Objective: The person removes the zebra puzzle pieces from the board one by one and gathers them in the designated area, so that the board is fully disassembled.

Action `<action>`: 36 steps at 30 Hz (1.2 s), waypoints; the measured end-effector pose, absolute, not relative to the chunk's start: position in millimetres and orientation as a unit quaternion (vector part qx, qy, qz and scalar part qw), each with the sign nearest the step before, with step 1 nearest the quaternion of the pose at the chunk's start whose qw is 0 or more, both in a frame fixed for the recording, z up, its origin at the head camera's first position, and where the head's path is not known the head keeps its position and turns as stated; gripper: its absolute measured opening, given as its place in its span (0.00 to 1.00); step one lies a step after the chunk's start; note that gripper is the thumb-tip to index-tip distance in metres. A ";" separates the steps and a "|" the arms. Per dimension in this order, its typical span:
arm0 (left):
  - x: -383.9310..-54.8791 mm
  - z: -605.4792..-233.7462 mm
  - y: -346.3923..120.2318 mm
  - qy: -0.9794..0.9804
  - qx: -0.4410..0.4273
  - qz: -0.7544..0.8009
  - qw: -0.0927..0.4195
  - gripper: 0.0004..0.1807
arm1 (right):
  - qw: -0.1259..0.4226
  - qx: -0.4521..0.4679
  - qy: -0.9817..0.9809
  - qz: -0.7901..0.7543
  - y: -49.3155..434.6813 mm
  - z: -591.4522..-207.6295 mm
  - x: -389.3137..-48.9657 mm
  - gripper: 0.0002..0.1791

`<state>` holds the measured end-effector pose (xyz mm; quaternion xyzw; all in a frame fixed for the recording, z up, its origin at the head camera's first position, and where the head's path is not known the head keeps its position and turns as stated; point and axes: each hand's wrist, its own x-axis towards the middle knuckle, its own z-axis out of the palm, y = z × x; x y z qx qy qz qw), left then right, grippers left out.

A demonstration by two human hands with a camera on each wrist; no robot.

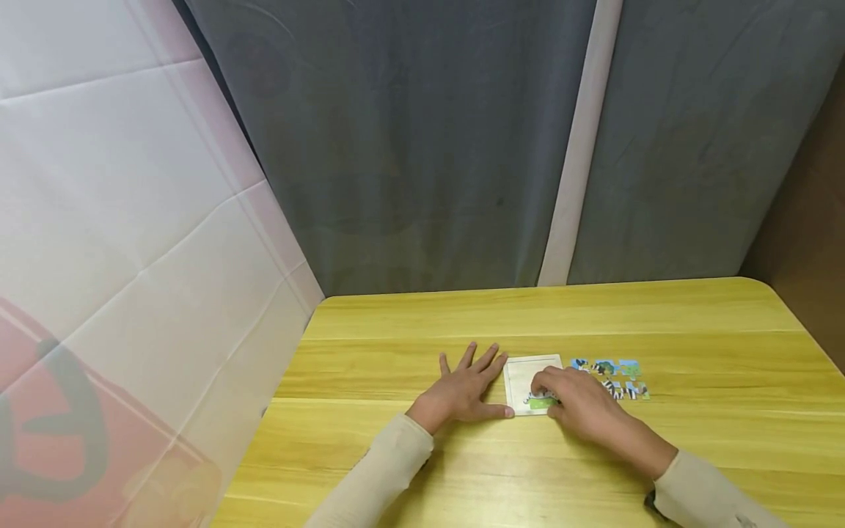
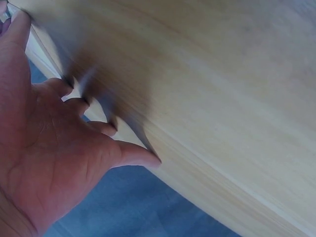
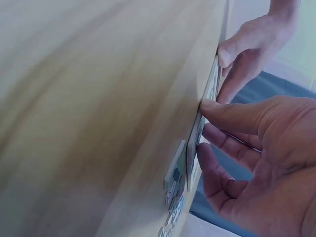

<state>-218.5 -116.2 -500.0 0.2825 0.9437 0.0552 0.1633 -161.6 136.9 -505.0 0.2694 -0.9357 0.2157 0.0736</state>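
A small white puzzle tray [image 1: 519,372] lies on the table, with green-and-zebra-patterned jigsaw pieces [image 1: 540,403] in its lower part. My left hand [image 1: 465,392] lies flat with fingers spread, its thumb and index finger touching the tray's left edge. Over the tray's right side, my right hand [image 1: 584,403] pinches a jigsaw piece between thumb and curled fingers, low over the bottom row; the hand mostly covers that piece. In the right wrist view, the thumb [image 3: 232,116] is at the tray's near edge and the fingertips rest over its face.
Several loose jigsaw pieces [image 1: 617,368] with blue sky and zebra stripes lie in two rows right of the tray, partly behind my right hand. The wooden table [image 1: 409,367] ends at a grey curtain [image 1: 422,147]; a white printed sheet [image 1: 132,205] hangs at the left.
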 end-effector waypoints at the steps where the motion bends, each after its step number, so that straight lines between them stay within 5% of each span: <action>1: -218.6 -500.0 -116.0 0.944 0.282 0.055 0.163 0.57 | 0.075 0.271 -0.934 0.221 137.1 -504.7 -162.0 0.21; 36: -216.1 -498.4 -117.8 0.944 0.280 0.060 0.167 0.56 | 0.029 0.269 -0.938 0.218 137.1 -498.6 -168.4 0.22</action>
